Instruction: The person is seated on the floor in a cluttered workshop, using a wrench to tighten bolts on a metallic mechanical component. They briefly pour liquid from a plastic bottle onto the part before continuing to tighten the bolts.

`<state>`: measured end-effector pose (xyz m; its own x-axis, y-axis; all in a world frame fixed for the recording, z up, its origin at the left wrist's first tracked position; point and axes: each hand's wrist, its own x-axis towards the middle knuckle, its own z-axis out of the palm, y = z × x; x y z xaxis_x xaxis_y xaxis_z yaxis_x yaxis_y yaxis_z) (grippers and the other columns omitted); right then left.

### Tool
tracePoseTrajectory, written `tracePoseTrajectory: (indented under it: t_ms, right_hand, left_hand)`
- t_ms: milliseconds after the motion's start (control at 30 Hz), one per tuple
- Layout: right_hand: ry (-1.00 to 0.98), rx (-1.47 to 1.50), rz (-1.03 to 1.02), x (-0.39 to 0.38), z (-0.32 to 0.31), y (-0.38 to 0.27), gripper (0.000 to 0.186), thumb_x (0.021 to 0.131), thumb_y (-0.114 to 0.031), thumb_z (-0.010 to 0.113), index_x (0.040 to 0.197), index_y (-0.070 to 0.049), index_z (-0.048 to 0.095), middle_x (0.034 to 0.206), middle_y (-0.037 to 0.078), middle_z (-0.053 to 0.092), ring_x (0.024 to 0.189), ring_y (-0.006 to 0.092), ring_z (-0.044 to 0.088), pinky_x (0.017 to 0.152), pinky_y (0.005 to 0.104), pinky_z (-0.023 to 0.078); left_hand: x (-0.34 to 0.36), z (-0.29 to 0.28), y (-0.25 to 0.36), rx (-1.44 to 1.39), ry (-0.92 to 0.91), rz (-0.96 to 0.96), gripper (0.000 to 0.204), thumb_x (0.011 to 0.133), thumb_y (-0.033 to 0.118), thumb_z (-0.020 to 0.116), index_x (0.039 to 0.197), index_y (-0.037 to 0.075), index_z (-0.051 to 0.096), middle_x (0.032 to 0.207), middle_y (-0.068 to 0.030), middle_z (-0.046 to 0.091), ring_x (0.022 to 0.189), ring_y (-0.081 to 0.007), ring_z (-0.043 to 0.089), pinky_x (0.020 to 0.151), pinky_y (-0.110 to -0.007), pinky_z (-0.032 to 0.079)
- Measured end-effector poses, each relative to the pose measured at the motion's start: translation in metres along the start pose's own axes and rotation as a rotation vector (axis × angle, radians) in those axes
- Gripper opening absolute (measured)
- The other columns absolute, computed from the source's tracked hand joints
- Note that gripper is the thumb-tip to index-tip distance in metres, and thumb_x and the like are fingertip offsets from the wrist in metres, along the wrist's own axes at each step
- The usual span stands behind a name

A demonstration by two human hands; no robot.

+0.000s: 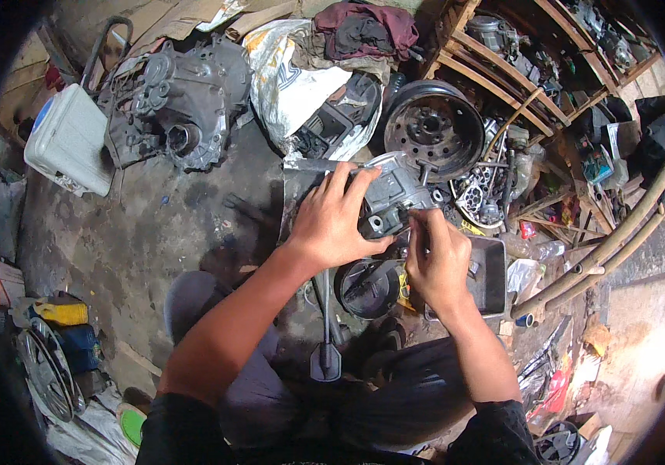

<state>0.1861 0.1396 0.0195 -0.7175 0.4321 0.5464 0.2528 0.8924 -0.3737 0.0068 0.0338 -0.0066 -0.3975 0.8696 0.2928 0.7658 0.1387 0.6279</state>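
A grey cast-metal housing (398, 188) is in front of me, tilted, above the floor. My left hand (332, 219) grips its left side, with fingers over the far edge and the thumb along the near edge. At the housing's near right corner my right hand (438, 260) is closed in a pinch; whatever the fingertips hold is too small or hidden to name. Below the hands sits a round black pan (366, 291) with dark pieces in it. Beside it, under my right wrist, is a grey rectangular tray (491, 275). A long metal tool with a flat blade (325, 361) lies between my legs.
A large gearbox casing (189, 105) and a white plastic container (73, 139) stand at the far left. Behind the housing are a white sack (293, 77) of parts and a steel wheel rim (434, 128). A wooden rack (495, 85) and curved poles (611, 240) are at the right.
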Motion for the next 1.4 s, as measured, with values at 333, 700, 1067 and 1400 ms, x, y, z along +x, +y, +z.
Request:
tracePoseTrajectory:
  t_ms: [333,700,1067,1400]
  right_hand:
    - [-0.32,-0.08,-0.029,0.001,-0.002,-0.025,0.029,0.078,0.001,0.073,0.101,-0.005,0.058,0.078,0.016,0.069,0.071,0.0401,0.071,0.062,0.0523,0.056]
    - [-0.201,-0.161,-0.093,-0.013,0.007,-0.014,0.043,0.071,-0.003,0.075,0.112,-0.008,0.062,0.074,0.011,0.066,0.069,0.0339,0.071,0.057,0.047,0.054]
    - [-0.188,-0.22,-0.213,-0.019,0.005,-0.02,0.034,0.073,-0.008,0.075,0.104,-0.011,0.063,0.073,0.007,0.063,0.07,0.0291,0.069,0.059,0.0453,0.053]
    - [-0.16,-0.216,-0.176,-0.013,0.005,-0.015,0.031,0.073,-0.005,0.073,0.101,-0.01,0.062,0.073,0.008,0.065,0.067,0.0311,0.069,0.057,0.046,0.054]
  left_hand:
    - [-0.003,-0.005,-0.003,-0.056,-0.041,-0.026,0.101,0.066,0.032,0.097,0.152,0.013,0.048,0.143,-0.0179,0.051,0.127,-0.0464,0.062,0.102,-0.057,0.056]
    - [-0.008,0.006,-0.006,-0.063,0.04,-0.013,0.105,0.066,0.032,0.098,0.155,0.015,0.045,0.146,-0.0167,0.049,0.128,-0.0435,0.061,0.101,-0.054,0.057]
    - [-0.007,0.004,-0.002,-0.058,-0.012,-0.054,0.103,0.068,0.031,0.097,0.155,0.012,0.044,0.144,-0.0178,0.048,0.133,-0.0439,0.057,0.105,-0.055,0.054]
    - [-0.007,0.005,0.0,-0.054,0.013,-0.046,0.104,0.067,0.032,0.098,0.154,0.012,0.044,0.144,-0.0179,0.047,0.132,-0.0447,0.057,0.106,-0.054,0.054]
